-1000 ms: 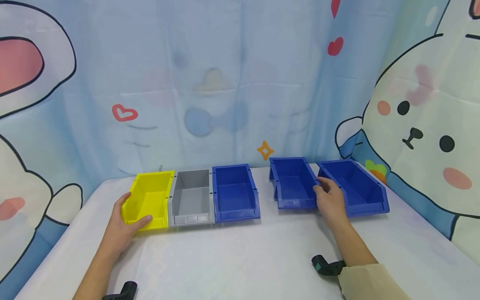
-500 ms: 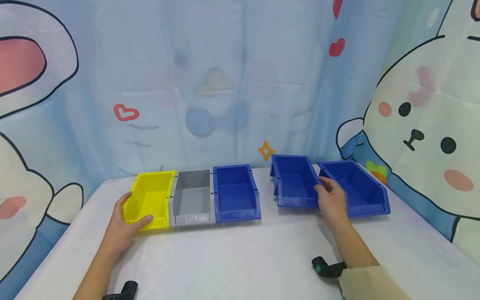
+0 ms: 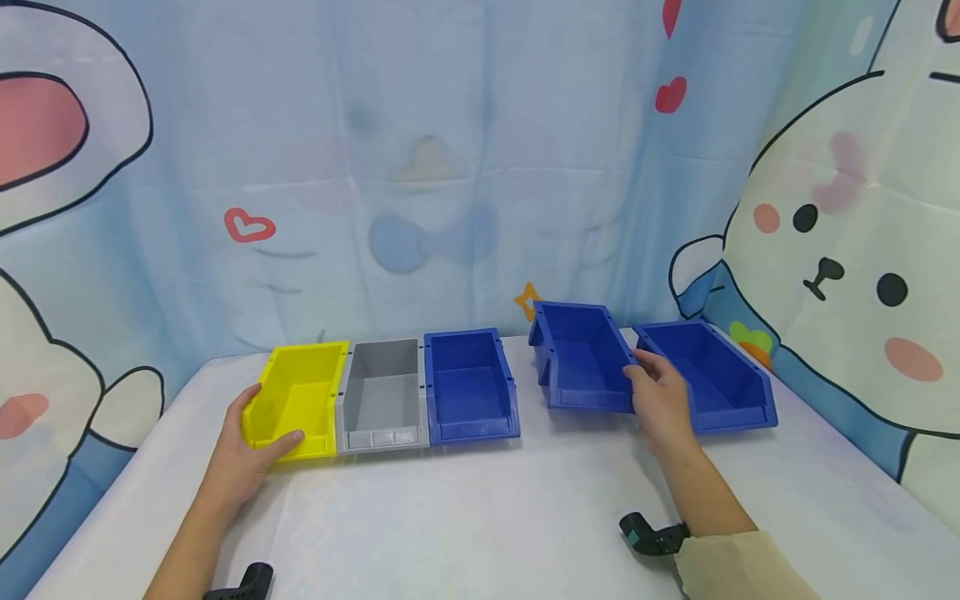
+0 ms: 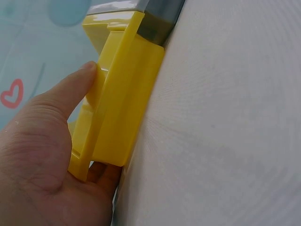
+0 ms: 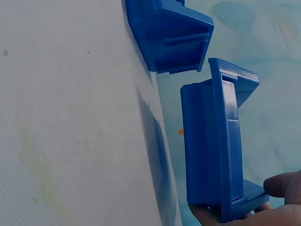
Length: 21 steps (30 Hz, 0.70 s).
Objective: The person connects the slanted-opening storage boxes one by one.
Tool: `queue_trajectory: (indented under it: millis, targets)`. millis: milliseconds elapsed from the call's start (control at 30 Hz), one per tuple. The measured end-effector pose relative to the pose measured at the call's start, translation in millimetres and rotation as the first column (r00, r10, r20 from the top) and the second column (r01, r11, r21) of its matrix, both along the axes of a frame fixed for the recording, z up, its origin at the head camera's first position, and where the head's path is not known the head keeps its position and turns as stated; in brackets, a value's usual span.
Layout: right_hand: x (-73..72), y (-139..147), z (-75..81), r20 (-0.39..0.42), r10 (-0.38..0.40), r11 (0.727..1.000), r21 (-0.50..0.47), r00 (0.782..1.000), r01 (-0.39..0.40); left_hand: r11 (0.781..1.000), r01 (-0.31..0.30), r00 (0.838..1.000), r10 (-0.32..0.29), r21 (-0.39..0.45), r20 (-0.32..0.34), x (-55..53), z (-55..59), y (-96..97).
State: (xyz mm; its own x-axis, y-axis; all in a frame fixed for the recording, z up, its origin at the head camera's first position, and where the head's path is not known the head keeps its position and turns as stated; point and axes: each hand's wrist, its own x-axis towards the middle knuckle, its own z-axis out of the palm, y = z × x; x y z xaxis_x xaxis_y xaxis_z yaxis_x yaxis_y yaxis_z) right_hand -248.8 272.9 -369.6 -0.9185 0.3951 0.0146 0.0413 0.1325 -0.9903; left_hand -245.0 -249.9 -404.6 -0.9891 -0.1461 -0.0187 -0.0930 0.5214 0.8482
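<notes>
My left hand (image 3: 242, 457) grips a yellow plastic storage bin (image 3: 303, 404) at the left end of a row, its thumb over the front lip and its fingers round the left side. Tight against that bin stand a grey bin (image 3: 384, 392) and then a blue bin (image 3: 468, 387). My right hand (image 3: 663, 404) holds a second blue bin (image 3: 585, 358) by its right wall, thumb on the edge and fingers beneath. In the right wrist view this held bin (image 5: 204, 146) hangs above the table, its shadow below it, apart from the row.
A third blue bin (image 3: 716, 375) stands at the right, turned slightly, just beyond my right hand. The white-covered table (image 3: 465, 517) ends at a cartoon-printed curtain (image 3: 450, 167). Black wrist devices (image 3: 652, 535) sit on both my wrists.
The blue bin in my right hand has risen a little and tilted, its far end moving up and slightly left. My left hand and the row of bins stay put.
</notes>
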Motion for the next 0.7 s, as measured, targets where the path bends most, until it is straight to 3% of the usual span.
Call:
queue_trajectory:
  millis: [467,700]
  targets:
    - [1.1,-13,12.8,0.0,0.081,0.984,-0.158,0.997,-0.08,1.0,0.01,1.0,-0.01,-0.01,0.002,-0.8,-0.3,-1.7]
    - [2.6,-18,14.4,0.003,0.105,0.985,-0.136,0.994,-0.104,1.0,0.015,1.0,-0.015,-0.009,0.008,-0.4,0.6,-1.8]
